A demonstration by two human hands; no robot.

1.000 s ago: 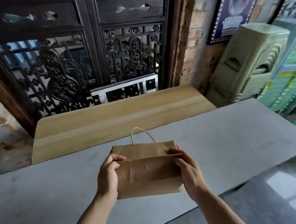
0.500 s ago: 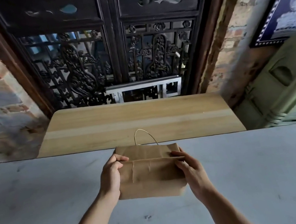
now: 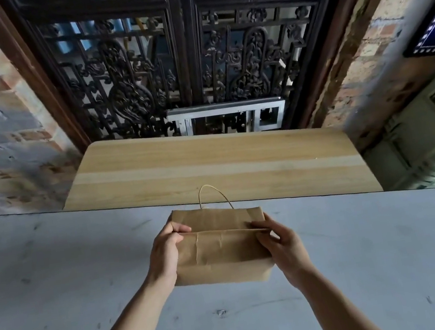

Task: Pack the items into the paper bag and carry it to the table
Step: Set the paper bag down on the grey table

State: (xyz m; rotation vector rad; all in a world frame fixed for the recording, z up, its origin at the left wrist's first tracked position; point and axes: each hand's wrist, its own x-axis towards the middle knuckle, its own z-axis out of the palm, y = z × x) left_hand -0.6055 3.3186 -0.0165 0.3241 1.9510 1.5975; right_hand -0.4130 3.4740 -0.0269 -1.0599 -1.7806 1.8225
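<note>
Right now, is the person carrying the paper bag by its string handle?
No, the left hand and right hand grip the paper bag by its sides; the handle stands free.

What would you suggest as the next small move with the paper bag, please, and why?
Probably lower the paper bag onto the grey table and let go: the left hand and right hand grip its folded top, and it seems to hang just above the surface.

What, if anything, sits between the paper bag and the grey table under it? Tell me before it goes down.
Nothing visible does. The paper bag is held at its two ends by the left hand and right hand over the grey table, whose surface around and below the bag is bare apart from scuff marks.
</note>
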